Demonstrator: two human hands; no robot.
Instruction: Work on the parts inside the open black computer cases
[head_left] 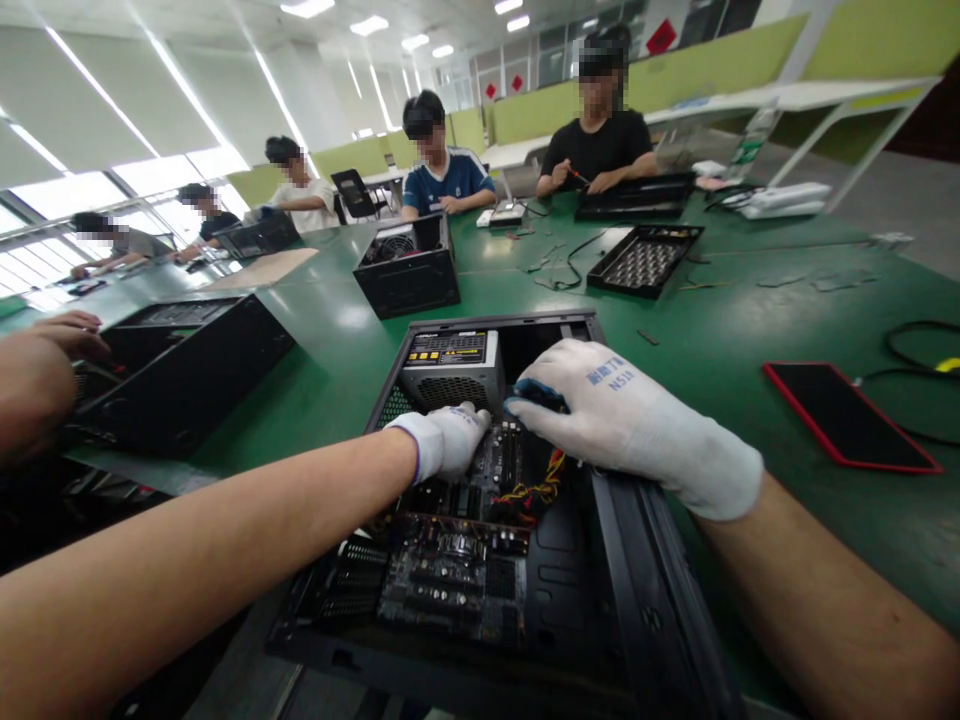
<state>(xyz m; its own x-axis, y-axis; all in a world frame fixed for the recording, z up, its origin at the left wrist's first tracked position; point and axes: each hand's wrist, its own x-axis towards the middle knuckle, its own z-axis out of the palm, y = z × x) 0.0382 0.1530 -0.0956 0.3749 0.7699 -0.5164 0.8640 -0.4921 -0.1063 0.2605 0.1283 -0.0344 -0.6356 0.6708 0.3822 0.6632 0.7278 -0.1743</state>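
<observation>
An open black computer case [637, 600] lies in front of me, its motherboard [450, 590] facing up. A grey power supply [454, 375] with a yellow-marked label sits at its far left. My left hand [450, 440], in a white glove, reaches in just below the power supply; its fingers are curled low over the board and what they grip is hidden. On the far right side of the case, my right hand [592, 400], gloved in white with blue fingertips, is closed around something dark, too obscured to name. Red and yellow wires [544, 485] run below it.
A red-edged black tablet-like panel [851, 415] and a black cable [915, 340] lie at right. Other cases [409, 270] and a black tray-like part [645, 260] stand farther off. A neighbour's hand [71, 335] works in a case [187, 380] at left; several people sit across the green table [322, 400].
</observation>
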